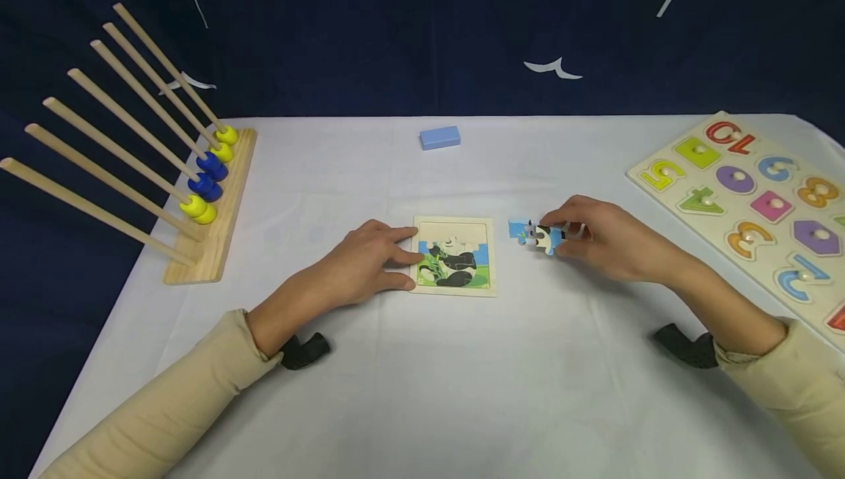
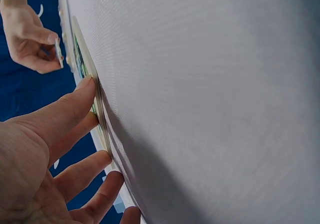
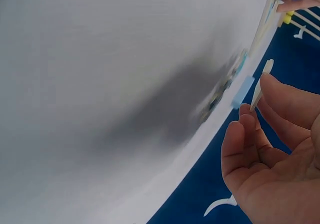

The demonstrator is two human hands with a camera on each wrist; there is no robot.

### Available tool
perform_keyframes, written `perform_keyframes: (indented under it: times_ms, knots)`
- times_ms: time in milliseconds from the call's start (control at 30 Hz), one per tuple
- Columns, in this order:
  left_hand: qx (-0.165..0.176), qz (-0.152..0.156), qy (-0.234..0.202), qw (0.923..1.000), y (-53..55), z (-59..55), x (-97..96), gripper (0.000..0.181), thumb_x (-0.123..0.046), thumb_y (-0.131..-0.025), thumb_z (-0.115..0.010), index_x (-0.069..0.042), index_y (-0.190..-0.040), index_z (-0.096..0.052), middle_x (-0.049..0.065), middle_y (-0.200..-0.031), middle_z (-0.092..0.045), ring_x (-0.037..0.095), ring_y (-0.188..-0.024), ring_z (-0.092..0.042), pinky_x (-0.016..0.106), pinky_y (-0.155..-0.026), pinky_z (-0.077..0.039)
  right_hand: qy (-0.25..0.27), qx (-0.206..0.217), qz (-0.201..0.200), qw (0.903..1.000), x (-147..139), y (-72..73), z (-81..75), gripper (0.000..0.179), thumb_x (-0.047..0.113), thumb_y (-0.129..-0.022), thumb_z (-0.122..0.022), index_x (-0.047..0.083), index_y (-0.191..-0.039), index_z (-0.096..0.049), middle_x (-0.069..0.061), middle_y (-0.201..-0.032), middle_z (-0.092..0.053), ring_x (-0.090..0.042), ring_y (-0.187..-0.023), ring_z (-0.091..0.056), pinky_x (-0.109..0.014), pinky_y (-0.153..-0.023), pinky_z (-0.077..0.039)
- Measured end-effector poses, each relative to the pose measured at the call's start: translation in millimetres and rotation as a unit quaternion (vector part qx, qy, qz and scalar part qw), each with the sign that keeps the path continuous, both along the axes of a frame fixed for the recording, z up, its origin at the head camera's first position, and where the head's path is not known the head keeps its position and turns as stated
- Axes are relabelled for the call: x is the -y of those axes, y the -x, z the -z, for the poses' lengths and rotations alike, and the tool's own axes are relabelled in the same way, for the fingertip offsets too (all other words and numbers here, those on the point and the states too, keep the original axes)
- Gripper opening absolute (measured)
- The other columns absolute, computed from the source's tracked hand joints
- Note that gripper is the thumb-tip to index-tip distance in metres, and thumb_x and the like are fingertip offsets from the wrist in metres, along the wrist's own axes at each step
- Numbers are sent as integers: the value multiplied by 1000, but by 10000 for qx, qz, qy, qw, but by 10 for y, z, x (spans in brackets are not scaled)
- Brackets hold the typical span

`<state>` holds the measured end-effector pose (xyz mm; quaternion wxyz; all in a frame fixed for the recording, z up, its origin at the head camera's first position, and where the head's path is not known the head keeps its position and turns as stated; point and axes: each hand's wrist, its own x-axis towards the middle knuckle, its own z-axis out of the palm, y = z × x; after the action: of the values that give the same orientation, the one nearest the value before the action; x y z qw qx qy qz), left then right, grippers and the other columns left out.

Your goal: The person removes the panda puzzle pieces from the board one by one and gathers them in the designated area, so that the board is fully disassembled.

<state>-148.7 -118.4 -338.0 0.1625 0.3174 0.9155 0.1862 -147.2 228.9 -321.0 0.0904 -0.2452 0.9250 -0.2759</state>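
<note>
My left hand (image 1: pixel 363 262) rests at the left edge of a square wooden panda puzzle board (image 1: pixel 491 259), fingers and thumb extended against its rim. The lower part of the board holds fitted pieces of a black-and-white panda on green and blue; bare wood shows along the top. To the right of the board, my right hand (image 1: pixel 610 240) pinches a thin puzzle piece (image 3: pixel 262 84) between thumb and fingers, just above the table. Loose puzzle pieces (image 1: pixel 518 230) in blue, white and black lie on the cloth under and beside those fingertips. The held piece's picture side is mostly hidden.
A wooden bead rack (image 1: pixel 227 222) with tall pegs and yellow and blue beads stands at the left. The blue block (image 1: pixel 440 138) lies near the back edge. On the right is a number puzzle board (image 1: pixel 726 207) with knobbed pieces. White cloth covers the table.
</note>
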Motion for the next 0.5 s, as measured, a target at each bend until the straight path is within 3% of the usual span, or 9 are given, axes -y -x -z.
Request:
perform_keyframes:
  times_ms: [500]
  knots:
    - [58, -35, 50, 10000, -6, -9, -1, 44, -26, -88, -77, -13, -128, -68, 10, -152, -42, 35, -132, -40, 54, -105, -35, -536, -255, 401, 9974, -367, -4, 99, 40, -5, -82, -75, -6, -122, -65, -6, -99, -61, -20, -87, -52, -28, -72, -45]
